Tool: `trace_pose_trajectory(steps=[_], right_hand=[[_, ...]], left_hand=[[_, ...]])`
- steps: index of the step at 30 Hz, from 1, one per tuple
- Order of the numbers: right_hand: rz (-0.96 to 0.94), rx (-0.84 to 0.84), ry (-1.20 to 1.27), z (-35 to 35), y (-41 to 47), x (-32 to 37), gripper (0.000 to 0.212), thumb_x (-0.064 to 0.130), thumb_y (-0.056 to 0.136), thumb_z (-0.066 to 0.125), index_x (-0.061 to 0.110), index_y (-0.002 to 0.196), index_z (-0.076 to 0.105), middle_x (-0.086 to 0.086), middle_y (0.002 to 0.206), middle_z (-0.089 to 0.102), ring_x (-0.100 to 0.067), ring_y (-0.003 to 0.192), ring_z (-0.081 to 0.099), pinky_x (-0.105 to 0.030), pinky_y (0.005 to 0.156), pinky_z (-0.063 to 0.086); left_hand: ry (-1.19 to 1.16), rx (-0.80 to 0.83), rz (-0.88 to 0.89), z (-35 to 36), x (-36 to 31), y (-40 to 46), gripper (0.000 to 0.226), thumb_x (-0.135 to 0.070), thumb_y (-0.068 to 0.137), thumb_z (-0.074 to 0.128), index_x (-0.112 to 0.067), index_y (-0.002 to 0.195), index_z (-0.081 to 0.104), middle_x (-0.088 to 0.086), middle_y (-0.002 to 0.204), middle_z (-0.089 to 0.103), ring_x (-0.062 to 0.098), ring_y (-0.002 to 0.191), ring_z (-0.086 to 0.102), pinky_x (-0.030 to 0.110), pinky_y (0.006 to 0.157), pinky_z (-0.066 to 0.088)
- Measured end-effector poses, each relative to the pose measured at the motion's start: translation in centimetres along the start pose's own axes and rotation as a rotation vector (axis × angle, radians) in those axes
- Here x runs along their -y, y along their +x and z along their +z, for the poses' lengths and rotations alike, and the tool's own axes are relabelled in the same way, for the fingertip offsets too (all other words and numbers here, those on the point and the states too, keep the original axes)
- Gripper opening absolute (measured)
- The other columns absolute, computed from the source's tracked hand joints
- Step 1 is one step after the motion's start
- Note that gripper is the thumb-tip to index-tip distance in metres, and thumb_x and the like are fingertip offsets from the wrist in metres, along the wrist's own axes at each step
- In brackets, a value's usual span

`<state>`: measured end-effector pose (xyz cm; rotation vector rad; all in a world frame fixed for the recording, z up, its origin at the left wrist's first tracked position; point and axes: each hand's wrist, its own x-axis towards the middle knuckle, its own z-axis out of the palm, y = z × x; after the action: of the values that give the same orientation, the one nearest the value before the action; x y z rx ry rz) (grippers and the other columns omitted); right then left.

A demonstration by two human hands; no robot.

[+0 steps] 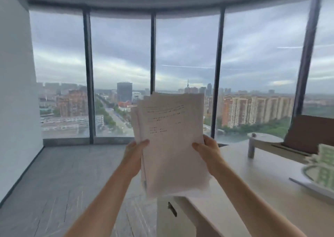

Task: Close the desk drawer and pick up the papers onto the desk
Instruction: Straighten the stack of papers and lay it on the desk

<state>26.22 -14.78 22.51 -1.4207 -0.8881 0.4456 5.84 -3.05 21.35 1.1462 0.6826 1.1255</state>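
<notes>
I hold a stack of white printed papers (169,141) upright in front of me, in both hands. My left hand (134,151) grips the stack's left edge and my right hand (207,151) grips its right edge. The stack's lower edge hangs just above the near left corner of the pale desk (256,186), which fills the right side of the view. Below that corner is the desk's drawer front with a dark handle (172,208); it looks flush with the cabinet.
On the desk stand a grey riser shelf (262,139), a brown board or screen back (310,133) and a blurred green-and-white object (323,166) at the right edge. Grey floor (63,179) spreads to the left. Floor-to-ceiling windows (119,70) lie ahead.
</notes>
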Motion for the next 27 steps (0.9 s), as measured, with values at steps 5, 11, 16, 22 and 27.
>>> trace_pose_trajectory(steps=[5,11,16,22,27], right_hand=[[-0.059,-0.143,-0.015,-10.8,-4.3,4.0,0.032,0.002,0.083,0.061,0.022,0.105,0.073,-0.007,0.097,0.077,-0.029,0.089,0.073,-0.047,0.085,0.059],[-0.091,-0.380,-0.030,-21.9,-7.9,5.5,0.034,-0.008,0.081,0.059,0.013,0.103,0.075,-0.011,0.087,0.078,-0.029,0.075,0.073,-0.047,0.077,0.060],[-0.080,-0.569,-0.104,-28.0,-10.0,5.3,0.031,-0.006,0.085,0.056,0.021,0.093,0.070,-0.008,0.090,0.075,-0.026,0.079,0.069,-0.043,0.077,0.057],[-0.013,-0.722,-0.138,-33.6,-12.3,1.9,0.030,-0.004,0.088,0.058,0.020,0.103,0.065,0.001,0.094,0.072,-0.018,0.082,0.068,-0.035,0.074,0.056],[0.050,-0.797,-0.184,-37.2,-12.1,-2.2,0.024,-0.006,0.087,0.059,0.009,0.106,0.063,-0.004,0.092,0.070,-0.013,0.077,0.064,-0.022,0.060,0.049]], left_hand=[[0.002,0.093,0.030,10.4,-1.4,-3.2,0.020,-0.005,0.089,0.065,-0.006,0.109,0.065,0.015,0.095,0.070,0.030,0.084,0.067,0.046,0.086,0.054],[-0.031,0.384,0.025,20.4,0.0,-5.3,0.021,-0.006,0.088,0.067,-0.002,0.109,0.069,0.015,0.096,0.077,0.035,0.087,0.073,0.051,0.085,0.057],[-0.011,0.586,0.076,28.0,2.3,-6.8,0.024,-0.009,0.091,0.063,-0.006,0.115,0.067,0.013,0.103,0.077,0.035,0.096,0.072,0.051,0.089,0.055],[0.040,0.721,0.051,34.3,8.0,-8.5,0.027,-0.011,0.092,0.062,-0.008,0.118,0.066,0.011,0.108,0.075,0.031,0.099,0.072,0.050,0.091,0.055],[0.017,0.758,-0.013,38.6,13.3,-8.7,0.023,-0.007,0.093,0.059,-0.005,0.115,0.066,0.005,0.098,0.076,0.021,0.086,0.073,0.031,0.073,0.059]])
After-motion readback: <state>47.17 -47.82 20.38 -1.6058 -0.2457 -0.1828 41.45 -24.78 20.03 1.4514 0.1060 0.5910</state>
